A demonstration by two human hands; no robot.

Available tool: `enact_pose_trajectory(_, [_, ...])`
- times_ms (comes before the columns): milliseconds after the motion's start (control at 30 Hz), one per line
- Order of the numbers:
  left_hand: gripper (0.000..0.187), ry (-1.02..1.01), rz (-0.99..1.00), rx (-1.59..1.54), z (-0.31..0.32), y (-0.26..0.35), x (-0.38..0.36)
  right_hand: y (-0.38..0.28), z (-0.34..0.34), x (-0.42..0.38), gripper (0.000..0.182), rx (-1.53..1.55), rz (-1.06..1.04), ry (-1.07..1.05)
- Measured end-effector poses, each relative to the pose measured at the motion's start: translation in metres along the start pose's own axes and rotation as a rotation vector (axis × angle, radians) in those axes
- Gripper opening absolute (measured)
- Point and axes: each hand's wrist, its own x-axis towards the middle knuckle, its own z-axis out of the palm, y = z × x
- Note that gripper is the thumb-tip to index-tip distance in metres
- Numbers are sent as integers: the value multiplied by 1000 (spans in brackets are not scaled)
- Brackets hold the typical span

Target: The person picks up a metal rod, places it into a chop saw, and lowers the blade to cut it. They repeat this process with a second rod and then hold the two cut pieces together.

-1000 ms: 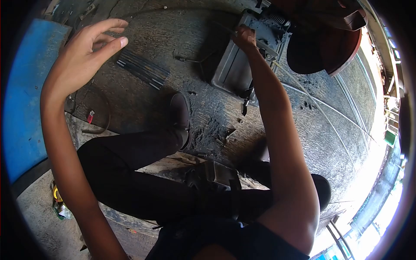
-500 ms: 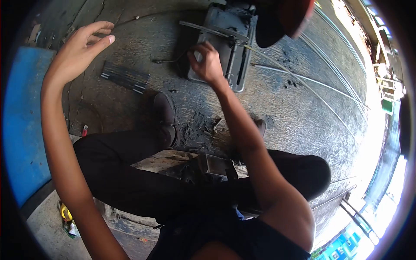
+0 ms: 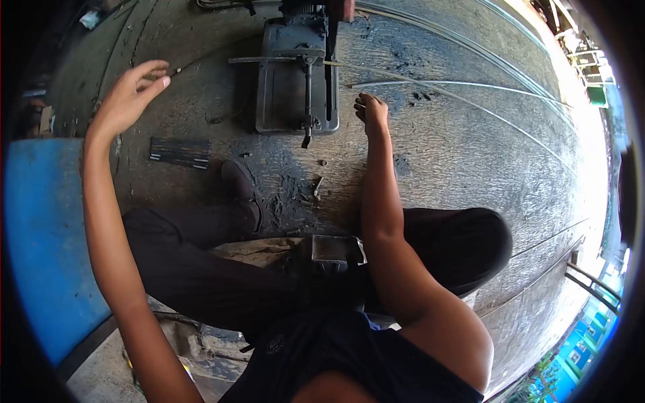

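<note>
My left hand (image 3: 134, 94) hovers over the floor at the left, fingers loosely bent and thumb apart, with nothing in it. My right hand (image 3: 372, 111) is just right of the metal base (image 3: 285, 101) of a cut-off saw. Its fingers are loosely curled and slightly apart, and I see nothing in them. A vise screw (image 3: 308, 94) runs along the base, with a short handle at its near end. Across the vise lies a long thin metal rod (image 3: 376, 72), reaching out to the right. The saw's upper part is mostly cut off by the top edge.
Several short dark rods (image 3: 179, 153) lie side by side on the floor left of my shoe (image 3: 238, 185). Small scraps (image 3: 317, 188) and black dust are scattered before me. Long bars (image 3: 470, 57) stretch along the right. A blue panel (image 3: 47, 235) stands at the left.
My right hand has moved from over the left part of the saw base to its right side. The view has shifted, placing the saw further left and higher. My left hand keeps its pose.
</note>
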Motion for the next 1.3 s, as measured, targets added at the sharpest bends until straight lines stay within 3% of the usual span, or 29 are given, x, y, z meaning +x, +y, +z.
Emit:
enact_pose_trajectory(133, [50, -43, 1, 3, 3, -4, -1, 37, -6, 38, 13, 364, 174, -128])
enact_pose_trajectory(233, [47, -77, -61, -34, 5, -7, 1, 56, 2, 57, 12, 381, 180, -27])
enact_pose_trajectory(500, [43, -156, -181, -47, 13, -10, 16, 82, 46, 131, 16, 751, 150, -60])
enact_pose_trajectory(633, [44, -167, -200, -59, 15, -5, 19, 31, 76, 134, 20, 853, 199, 191])
enact_pose_trajectory(667, [44, -169, -203, -71, 15, -4, 19, 30, 78, 138, 21, 873, 191, 115])
enact_pose_trajectory(833, [44, -188, -199, -105, 13, -2, 17, 45, 89, 165, 20, 819, 79, 38])
enact_pose_trajectory(1033, [44, -210, -194, -118, 11, -12, 12, 57, 101, 180, 20, 509, -4, 203])
enact_pose_trajectory(1100, [45, -213, -198, -113, 10, -14, 11, 61, 107, 182, 24, 317, -53, 371])
enact_pose_trajectory(1300, [44, -191, -225, -171, 10, -20, 11, 54, 111, 170, 32, 157, -60, 490])
